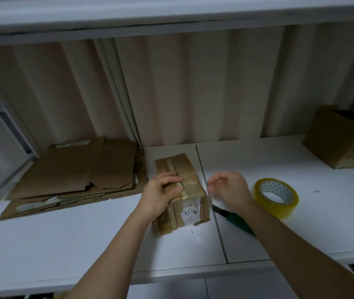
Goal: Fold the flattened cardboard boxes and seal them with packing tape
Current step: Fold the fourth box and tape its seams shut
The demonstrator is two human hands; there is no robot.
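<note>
A small folded cardboard box (188, 169) stands in the middle of the white shelf, its top flaps closed and a strip of clear tape (191, 176) running across them. My left hand (161, 190) grips the box's top left edge, with the fingers over the flaps and the thumb at the front. My right hand (228, 188) hovers just right of the box with curled fingers. I cannot tell whether it pinches a clear tape end. A roll of yellowish packing tape (276, 197) lies flat to its right. Several flattened cardboard boxes (74, 178) are stacked at the left.
A green-handled knife (234, 219) lies on the shelf under my right forearm, blade pointing at the box. A folded cardboard box (335, 137) sits at the back right. A seam (214, 214) splits the shelf boards. Corrugated wall behind, another shelf overhead.
</note>
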